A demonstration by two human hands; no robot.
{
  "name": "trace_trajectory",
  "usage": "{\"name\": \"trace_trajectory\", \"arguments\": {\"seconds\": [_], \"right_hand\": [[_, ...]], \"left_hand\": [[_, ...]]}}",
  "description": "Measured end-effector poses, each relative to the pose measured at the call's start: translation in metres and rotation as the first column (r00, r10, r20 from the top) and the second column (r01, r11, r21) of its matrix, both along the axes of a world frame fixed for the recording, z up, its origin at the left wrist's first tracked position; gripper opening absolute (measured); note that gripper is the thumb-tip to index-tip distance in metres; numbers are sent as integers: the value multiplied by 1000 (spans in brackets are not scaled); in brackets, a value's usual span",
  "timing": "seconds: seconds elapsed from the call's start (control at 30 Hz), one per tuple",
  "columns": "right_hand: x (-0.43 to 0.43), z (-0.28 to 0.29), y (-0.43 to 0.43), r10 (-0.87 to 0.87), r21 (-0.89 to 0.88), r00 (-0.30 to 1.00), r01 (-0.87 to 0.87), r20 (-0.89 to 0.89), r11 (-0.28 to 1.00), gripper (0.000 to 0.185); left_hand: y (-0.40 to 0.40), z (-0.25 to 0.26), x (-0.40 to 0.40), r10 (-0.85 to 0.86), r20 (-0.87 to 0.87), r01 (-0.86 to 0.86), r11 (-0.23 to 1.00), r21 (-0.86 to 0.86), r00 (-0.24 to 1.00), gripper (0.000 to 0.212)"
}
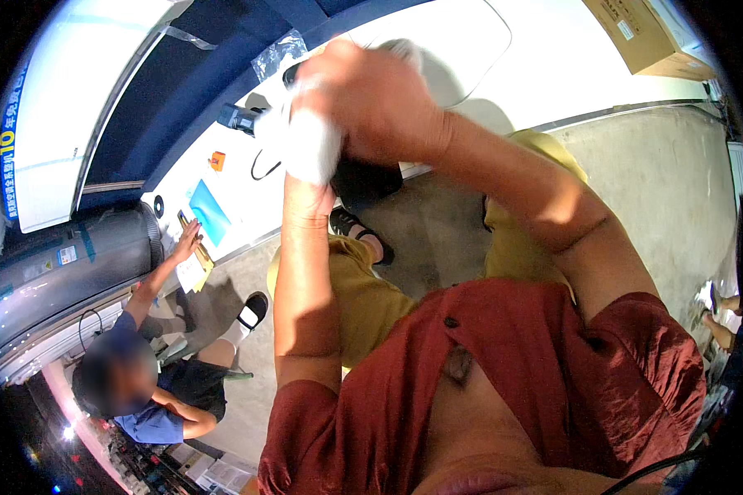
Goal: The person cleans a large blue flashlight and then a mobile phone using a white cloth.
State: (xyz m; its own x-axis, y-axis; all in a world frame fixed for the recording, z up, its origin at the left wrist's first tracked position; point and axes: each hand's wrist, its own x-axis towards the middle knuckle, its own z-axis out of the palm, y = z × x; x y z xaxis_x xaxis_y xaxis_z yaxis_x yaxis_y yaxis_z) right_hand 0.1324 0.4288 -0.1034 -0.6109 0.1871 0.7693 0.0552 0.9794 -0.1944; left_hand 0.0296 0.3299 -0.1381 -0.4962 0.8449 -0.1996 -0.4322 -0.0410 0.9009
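Note:
Both hands are raised together over the near side of a white tabletop (557, 55), blurred by motion. My left hand (314, 133) is largely covered by something white and smooth; whether it is a glove or a cloth I cannot tell. Against and above it, my right hand (378, 99) has its fingers curled, and what lies in its grasp is hidden. A blurred greyish-white thing (404, 52) shows just beyond the right knuckles. Beneath the hands is a black object (368, 179), partly hidden by them.
Left on the table lie a dark device (236, 119), a clear plastic bag (280, 55), an orange item (217, 161) and a blue sheet (210, 212). A seated person (161, 396) reaches to papers there. A cardboard box (634, 37) stands at the far right. A thin cable crosses the tabletop.

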Motion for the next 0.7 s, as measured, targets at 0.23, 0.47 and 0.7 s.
{"name": "trace_trajectory", "arguments": {"seconds": [0.23, 0.47, 0.7], "right_hand": [[21, -40, 101, -259, -644, 959, 127, -115, 754, 11], [29, -12, 69, -70, -972, 980, -171, -184, 160, 24], [31, 8, 57, -176, -991, 982, -54, -75, 121, 32]], "left_hand": [[-3, -13, -22, -174, 488, 11, 948, 319, 855, 49], [4, -4, -28, -484, 622, 40, 807, 589, 616, 63], [0, -1, -27, -509, 608, 41, 786, 616, 610, 61]]}}
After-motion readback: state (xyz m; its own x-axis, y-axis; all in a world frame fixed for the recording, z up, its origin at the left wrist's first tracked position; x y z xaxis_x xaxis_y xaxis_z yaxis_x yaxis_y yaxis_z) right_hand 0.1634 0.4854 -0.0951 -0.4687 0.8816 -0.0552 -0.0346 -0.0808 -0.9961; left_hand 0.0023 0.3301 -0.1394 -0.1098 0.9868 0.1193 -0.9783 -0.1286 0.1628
